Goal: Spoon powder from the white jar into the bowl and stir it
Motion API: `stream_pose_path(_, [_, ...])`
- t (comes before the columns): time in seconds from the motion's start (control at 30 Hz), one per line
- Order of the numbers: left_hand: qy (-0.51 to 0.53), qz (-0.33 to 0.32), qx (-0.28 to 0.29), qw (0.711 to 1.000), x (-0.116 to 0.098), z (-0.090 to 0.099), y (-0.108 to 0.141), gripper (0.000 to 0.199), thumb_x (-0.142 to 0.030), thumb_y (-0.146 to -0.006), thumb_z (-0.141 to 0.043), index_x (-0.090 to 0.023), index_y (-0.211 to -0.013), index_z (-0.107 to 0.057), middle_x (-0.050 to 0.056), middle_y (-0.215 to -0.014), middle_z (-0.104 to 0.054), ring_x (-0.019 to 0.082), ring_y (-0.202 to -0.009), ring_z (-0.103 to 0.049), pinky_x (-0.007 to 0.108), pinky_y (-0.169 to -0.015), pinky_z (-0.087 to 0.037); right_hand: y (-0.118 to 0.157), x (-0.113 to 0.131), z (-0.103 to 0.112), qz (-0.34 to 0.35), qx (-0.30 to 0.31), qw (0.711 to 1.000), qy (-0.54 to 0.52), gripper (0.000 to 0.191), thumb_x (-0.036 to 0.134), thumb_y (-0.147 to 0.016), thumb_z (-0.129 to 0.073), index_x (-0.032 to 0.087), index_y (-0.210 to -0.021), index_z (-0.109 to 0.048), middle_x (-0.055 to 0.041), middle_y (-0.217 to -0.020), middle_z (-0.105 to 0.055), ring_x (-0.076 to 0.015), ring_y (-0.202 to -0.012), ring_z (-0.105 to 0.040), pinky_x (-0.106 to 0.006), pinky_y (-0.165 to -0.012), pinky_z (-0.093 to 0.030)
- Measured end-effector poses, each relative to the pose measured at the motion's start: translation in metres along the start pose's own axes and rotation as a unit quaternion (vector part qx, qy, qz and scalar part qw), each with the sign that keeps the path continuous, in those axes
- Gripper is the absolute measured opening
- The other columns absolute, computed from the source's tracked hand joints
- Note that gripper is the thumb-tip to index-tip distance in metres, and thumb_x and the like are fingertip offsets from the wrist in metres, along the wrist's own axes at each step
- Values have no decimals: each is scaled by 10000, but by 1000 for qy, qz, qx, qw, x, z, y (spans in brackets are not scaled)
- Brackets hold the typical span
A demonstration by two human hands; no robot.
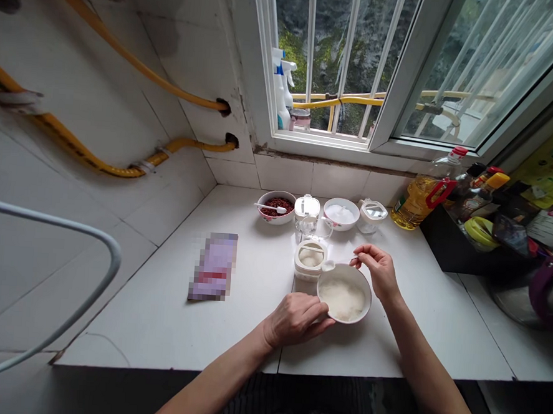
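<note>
Bowl (367, 295) gripped at rim by left hand (298, 319), spoon (329, 266) pinched in right hand (379, 272), print on purple packet (214, 265) blurred

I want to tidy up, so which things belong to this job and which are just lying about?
Likely in the job: held bowl, spoon, open jar, perhaps red-filled bowl, rear white-filled bowl, rear jars.

Probably lying about: blurred purple item, oil bottle, spray bottles.
</note>
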State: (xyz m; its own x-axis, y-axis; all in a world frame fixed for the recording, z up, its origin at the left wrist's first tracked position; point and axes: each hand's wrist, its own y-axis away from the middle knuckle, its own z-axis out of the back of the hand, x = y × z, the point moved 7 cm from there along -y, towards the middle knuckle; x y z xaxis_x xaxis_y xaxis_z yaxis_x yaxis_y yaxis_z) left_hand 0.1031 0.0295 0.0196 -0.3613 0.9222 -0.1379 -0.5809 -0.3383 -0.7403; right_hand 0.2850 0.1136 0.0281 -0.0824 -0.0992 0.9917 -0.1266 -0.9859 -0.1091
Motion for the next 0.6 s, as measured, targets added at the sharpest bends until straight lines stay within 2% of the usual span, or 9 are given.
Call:
stream_pose_path(0.13, [-3,3,-1,1000,0,1,0,225,-301,-979,-477,-175,-806,-545,-21,-574,-549,106,-476,-492,259,-460,-322,7,10,-7,67,-7,997,29,151,333,-819,-596,189,-858,-618,-45,-707,-713,-177,-661,-663,-325,-667,-538])
stream_pose_path(0.2, [-2,2,-1,1000,0,0,0,215,-298,-978,-478,-176,-812,-543,-23,-575,-548,105,-474,-491,259,-463,-319,12,18,-11,128,-5,988,82,122,310,-856,-587,201,-901,-618,-60,-774,-733,-187,-699,-671,-355,-721,-549])
stream_pose_path(0.27, [-1,1,1,1000,0,0,1,208,-295,-977,-477,-176,-820,-543,-23,-577,-549,105,-474,-492,257,-469,-320,17,28,-19,216,17,963,162,72,248,-874,-577,219,-907,-634,-55,-808,-742,-191,-727,-670,-408,-838,-533])
stream_pose_path(0.33, [-1,0,4,1000,0,0,1,204,-293,-979,-476,-175,-826,-544,-23,-583,-553,106,-478,-497,254,-474,-325,24,37,-28,302,48,925,226,111,178,-878,-557,237,-882,-650,-35,-799,-743,-189,-732,-669,-447,-940,-488])
stream_pose_path(0.4, [0,0,3,1000,0,1,0,205,-290,-981,-476,-173,-826,-542,-23,-586,-555,107,-479,-498,254,-475,-323,29,43,-29,348,53,904,244,154,140,-879,-539,244,-872,-652,-21,-786,-739,-184,-720,-671,-459,-969,-470])
stream_pose_path(0.5, [3,-1,-2,1000,0,1,-1,212,-291,-983,-478,-171,-818,-534,-22,-583,-558,108,-471,-494,257,-473,-315,28,47,-14,331,-3,919,213,123,153,-875,-551,236,-887,-642,-20,-752,-723,-203,-769,-681,-451,-950,-484])
stream_pose_path(0.6, [8,-1,-4,1000,0,1,0,193,-288,-975,-494,-172,-826,-534,-22,-587,-562,109,-472,-497,258,-472,-320,22,42,5,262,-47,947,182,93,186,-855,-549,223,-848,-634,-20,-711,-686,-209,-732,-668,-384,-783,-530])
